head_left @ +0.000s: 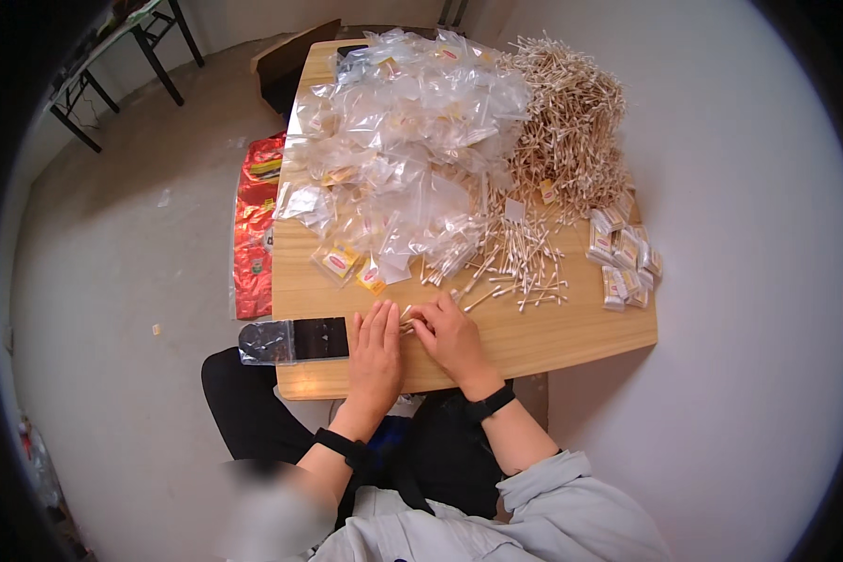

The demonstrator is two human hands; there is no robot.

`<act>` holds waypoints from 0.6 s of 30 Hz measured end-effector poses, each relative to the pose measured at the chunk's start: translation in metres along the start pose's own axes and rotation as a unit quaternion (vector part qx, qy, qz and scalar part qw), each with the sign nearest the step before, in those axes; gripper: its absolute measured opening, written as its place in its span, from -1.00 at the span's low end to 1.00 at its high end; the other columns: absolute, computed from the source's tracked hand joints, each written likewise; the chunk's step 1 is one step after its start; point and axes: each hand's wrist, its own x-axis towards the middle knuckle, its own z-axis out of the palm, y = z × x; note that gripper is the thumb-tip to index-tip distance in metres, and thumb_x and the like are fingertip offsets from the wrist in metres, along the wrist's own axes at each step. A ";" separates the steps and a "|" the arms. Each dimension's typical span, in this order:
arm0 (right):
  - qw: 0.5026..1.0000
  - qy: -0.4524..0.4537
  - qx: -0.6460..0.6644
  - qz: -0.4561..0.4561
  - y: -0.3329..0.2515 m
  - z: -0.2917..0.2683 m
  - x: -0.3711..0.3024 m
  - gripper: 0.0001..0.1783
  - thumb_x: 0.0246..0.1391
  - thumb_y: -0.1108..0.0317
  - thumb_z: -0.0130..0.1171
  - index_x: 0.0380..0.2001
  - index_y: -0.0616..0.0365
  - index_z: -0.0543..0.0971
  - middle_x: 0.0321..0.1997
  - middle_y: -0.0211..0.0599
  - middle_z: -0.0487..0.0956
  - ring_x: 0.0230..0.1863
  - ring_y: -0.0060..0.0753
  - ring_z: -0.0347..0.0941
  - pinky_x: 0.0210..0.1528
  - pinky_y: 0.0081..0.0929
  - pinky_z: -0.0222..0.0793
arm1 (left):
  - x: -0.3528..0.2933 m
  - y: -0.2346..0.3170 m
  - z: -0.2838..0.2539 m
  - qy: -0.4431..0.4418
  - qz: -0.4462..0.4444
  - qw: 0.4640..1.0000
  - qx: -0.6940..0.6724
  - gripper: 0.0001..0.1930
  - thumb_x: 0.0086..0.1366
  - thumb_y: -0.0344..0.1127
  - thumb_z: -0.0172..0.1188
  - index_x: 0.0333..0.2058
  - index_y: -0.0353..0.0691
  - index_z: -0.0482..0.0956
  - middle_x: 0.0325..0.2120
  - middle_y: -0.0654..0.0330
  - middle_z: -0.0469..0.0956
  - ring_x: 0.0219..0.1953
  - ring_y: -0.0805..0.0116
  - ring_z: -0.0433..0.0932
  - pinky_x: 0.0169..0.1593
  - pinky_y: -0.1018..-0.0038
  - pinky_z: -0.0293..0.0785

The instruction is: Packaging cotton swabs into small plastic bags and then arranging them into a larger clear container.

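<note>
Between my two hands, near the table's front edge, a few cotton swabs [406, 320] stick out. My right hand [451, 342] has its fingers curled and closed on them. Beside it, my left hand [376, 351] lies with fingers stretched out and together, its fingertips by the same swabs; what lies under its palm is hidden. A black flat pad [320, 338] in a clear plastic sleeve reaches from the left table edge to my left hand. Just beyond my right hand, loose cotton swabs [525, 267] are scattered over the wood.
Clear plastic bags [412, 131] cover the far left of the wooden table [571, 332]. A tall heap of cotton swabs [571, 122] rises at the far right, against the wall. Small packed boxes [623, 253] stack at the right edge. A red bag [253, 234] hangs at left.
</note>
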 end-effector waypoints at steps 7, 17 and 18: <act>0.992 0.084 0.072 0.058 0.000 -0.009 -0.020 -0.71 0.06 0.48 0.19 -0.11 0.00 0.58 -0.21 -0.24 0.46 -0.34 -0.22 0.53 -0.27 -0.35 0.49 | -0.008 0.007 0.001 -0.089 -0.008 0.995 0.035 -0.32 0.28 -0.12 0.08 0.31 -0.30 0.17 0.38 0.04 0.09 0.45 0.17 -0.02 0.44 0.03 -0.30; 0.988 0.128 -0.065 0.057 0.041 -0.041 -0.017 -0.66 0.01 0.54 0.19 -0.11 0.02 0.61 -0.20 -0.28 0.41 -0.36 -0.39 0.48 -0.31 -0.46 0.46 | -0.018 0.018 -0.012 -0.122 -0.014 0.991 0.057 -0.22 0.25 -0.02 0.15 0.37 -0.14 0.11 0.41 0.01 0.00 0.47 0.15 -0.09 0.42 -0.08 -0.36; 0.988 0.114 -0.083 0.065 0.041 -0.042 -0.015 -0.73 0.01 0.52 0.21 -0.17 0.06 0.62 -0.26 -0.29 0.44 -0.38 -0.38 0.49 -0.32 -0.45 0.46 | -0.014 0.016 -0.011 -0.121 -0.011 0.990 0.064 -0.21 0.25 0.00 0.15 0.37 -0.18 0.10 0.40 0.00 0.01 0.46 0.13 -0.08 0.41 -0.07 -0.31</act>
